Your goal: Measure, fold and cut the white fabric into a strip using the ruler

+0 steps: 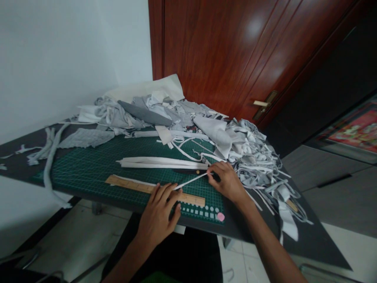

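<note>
My left hand point(160, 212) lies with spread fingers across a wooden ruler point(129, 184), pressing it on the green cutting mat point(88, 157). A narrow white fabric strip point(191, 181) runs from under those fingers up to my right hand point(225, 181), which pinches its far end. More of a white strip shows along the ruler's upper edge, left of my fingers. Beside my right fingertips lies a dark tool with a brass rivet point(198, 171), probably scissors, partly hidden. Just beyond, several long white fabric strips point(159, 162) lie side by side.
Heaped grey and white fabric scraps point(253, 145) cover the table's back and right side. A long grey strip point(50, 169) hangs over the front edge at left. A small pink piece point(220, 217) sits at the mat's corner. Behind stands a wooden door point(218, 51).
</note>
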Tool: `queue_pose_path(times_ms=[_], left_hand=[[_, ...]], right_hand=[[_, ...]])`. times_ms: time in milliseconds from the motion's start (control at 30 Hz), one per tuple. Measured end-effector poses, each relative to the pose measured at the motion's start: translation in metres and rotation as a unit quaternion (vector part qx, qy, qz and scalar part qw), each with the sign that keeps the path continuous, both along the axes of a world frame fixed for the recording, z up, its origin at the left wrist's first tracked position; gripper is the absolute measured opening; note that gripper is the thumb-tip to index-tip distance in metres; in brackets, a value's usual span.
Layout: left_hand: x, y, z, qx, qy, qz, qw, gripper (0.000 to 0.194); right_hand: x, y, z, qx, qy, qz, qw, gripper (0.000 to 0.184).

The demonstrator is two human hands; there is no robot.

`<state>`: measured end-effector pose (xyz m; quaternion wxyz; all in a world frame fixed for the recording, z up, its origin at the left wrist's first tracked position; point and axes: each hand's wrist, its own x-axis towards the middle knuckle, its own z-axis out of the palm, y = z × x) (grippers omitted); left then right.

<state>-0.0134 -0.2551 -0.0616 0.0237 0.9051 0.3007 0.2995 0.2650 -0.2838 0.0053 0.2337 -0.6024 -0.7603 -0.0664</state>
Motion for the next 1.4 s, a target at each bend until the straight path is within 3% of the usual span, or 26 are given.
queue_pose_path(times_ms=[767, 1200, 1400], left_hand=[[0.002, -0.005, 0.003, -0.010, 0.007, 0.039, 0.999, 0.043], [0.003, -0.005, 0.005, -0.018, 0.002, 0.041, 0.999, 0.041], [0.002, -0.005, 0.001, -0.006, 0.006, 0.049, 0.999, 0.042]], right_hand=[[0.040, -0.019, 0.038, 0.197, -0.052, -0.048, 0.978, 0.004], [0.062, -0.041, 0.065, 0.275, -0.085, -0.119, 0.950, 0.003], [0.082, -0.060, 0.078, 0.285, -0.045, -0.193, 0.938, 0.011]])
